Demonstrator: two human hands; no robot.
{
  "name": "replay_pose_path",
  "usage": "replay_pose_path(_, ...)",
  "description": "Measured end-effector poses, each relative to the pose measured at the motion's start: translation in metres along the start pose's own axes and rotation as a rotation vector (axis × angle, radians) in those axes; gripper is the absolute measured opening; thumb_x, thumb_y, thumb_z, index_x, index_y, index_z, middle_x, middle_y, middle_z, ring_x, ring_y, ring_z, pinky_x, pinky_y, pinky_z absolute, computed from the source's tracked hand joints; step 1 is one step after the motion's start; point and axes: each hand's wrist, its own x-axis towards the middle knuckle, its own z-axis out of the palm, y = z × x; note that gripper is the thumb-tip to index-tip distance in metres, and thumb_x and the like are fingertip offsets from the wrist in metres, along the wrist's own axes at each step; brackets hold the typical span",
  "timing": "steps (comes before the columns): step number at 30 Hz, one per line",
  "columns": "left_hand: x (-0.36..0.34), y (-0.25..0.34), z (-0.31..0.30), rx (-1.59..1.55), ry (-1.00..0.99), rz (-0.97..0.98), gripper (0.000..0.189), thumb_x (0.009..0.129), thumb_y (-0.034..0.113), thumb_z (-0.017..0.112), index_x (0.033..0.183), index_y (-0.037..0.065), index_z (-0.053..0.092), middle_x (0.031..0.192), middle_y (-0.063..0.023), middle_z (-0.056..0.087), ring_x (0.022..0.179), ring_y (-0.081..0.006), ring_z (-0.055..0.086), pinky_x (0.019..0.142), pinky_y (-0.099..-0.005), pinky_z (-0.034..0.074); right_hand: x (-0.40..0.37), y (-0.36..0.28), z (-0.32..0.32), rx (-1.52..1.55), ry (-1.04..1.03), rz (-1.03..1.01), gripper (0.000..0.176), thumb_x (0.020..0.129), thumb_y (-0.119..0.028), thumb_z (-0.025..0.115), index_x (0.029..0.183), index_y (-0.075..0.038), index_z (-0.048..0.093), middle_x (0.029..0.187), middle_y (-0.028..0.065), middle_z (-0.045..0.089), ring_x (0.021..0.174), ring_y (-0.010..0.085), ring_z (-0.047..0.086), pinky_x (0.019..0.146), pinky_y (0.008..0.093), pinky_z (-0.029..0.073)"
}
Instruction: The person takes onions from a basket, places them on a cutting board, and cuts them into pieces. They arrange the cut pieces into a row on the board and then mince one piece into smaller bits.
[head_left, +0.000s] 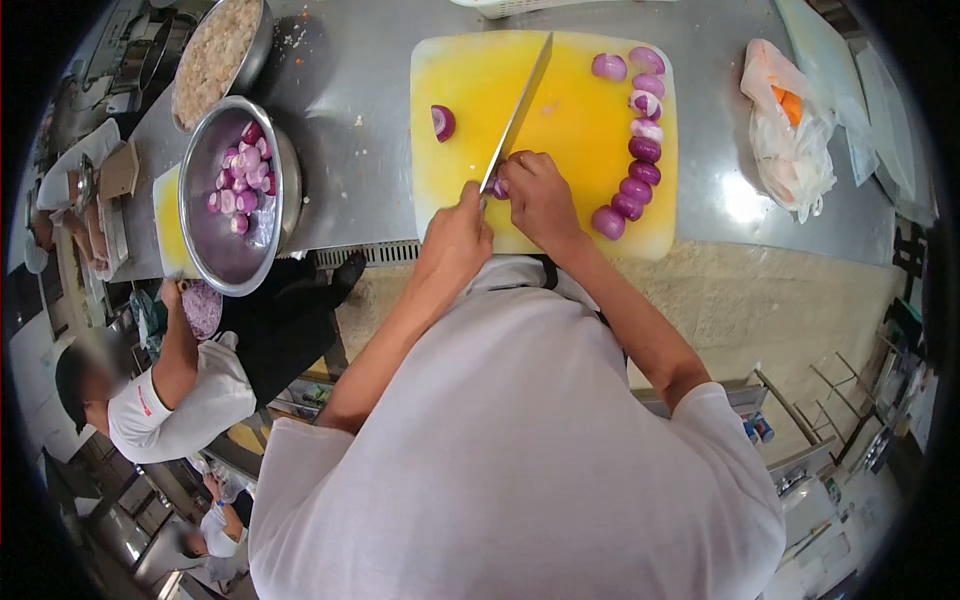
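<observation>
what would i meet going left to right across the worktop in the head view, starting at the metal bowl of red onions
Metal bowl of red onions, lone cut red onion piece, knife blade, row of red onions, white plastic bag.

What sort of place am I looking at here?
Most likely a commercial kitchen: a long steel worktop, a large yellow cutting board with red onions, and a co-worker nearby.
</observation>
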Motion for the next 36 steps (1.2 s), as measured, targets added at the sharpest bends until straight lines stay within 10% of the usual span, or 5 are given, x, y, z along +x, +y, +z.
replay_pose_path(29,0.009,-0.001,0.025,-0.007,0.103,0.126,0.028,0.082,0.004,0.060,0.107,-0.001,0.046,0.065,-0.0247,0.056,0.063,-0.0448,0.058,0.058,-0.0490,0.044,-0.013,0.026,0.004,0.129,0.110,-0.087,0.015,0.079,0.001,0.061,0.094,0.000,0.061,0.096,0.0160,0.061,0.091,0.0366,0.058,0.078,0.0417,0.050)
replay_pose_path(36,-0.033,0.016,-0.045,-0.089,0.119,0.058,0.035,0.081,0.002,0.060,0.115,-0.001,0.053,0.063,-0.0228,0.055,0.054,-0.0388,0.055,0.053,-0.0422,0.044,0.002,0.002,0.003,0.066,0.150,0.075,0.018,0.083,-0.011,0.067,0.098,-0.002,0.065,0.097,0.0166,0.061,0.090,0.0352,0.059,0.081,0.0427,0.050)
